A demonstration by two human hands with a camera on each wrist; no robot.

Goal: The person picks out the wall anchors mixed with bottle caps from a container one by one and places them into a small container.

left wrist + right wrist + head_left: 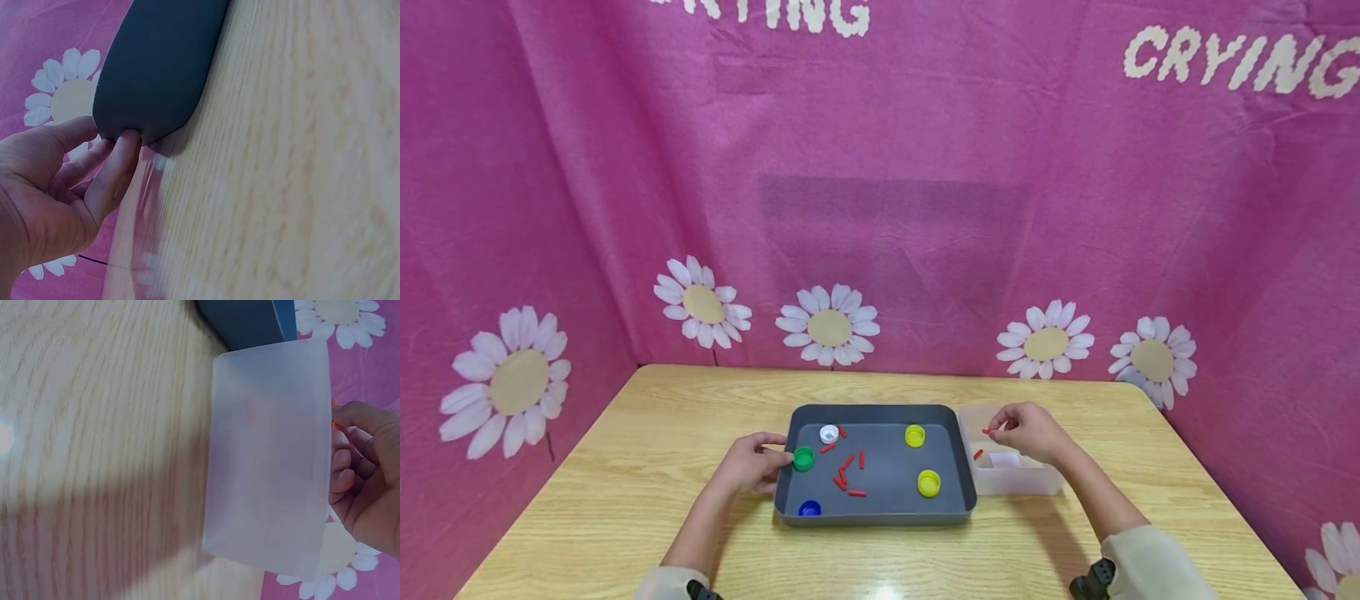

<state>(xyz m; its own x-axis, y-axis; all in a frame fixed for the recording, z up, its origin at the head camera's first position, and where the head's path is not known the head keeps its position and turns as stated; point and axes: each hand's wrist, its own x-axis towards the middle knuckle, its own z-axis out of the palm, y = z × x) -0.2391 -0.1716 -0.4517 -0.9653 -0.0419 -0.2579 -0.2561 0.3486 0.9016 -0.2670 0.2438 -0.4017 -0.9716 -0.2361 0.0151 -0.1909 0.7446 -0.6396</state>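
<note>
A dark grey tray [880, 520] lies on the table, and my left hand [751, 463] grips its left wall, thumb over the rim and fingers outside. In the left wrist view those fingers [119, 162] press against the tray's outer wall [162, 69]. My right hand [1028, 429] pinches a small red stick [987, 431] over a translucent plastic box [1018, 481] to the right of the tray. Another red stick [978, 454] is inside that box. From the right wrist camera, the box wall [269, 462] hides part of the right fingers.
Inside the tray are a white cap [829, 434], a green cap [803, 458], a blue cap [809, 508] and two yellow caps [928, 483]. Several red sticks [857, 493] lie scattered in its left half. A pink cloth [895, 250] with daisies hangs behind the wooden table [715, 400].
</note>
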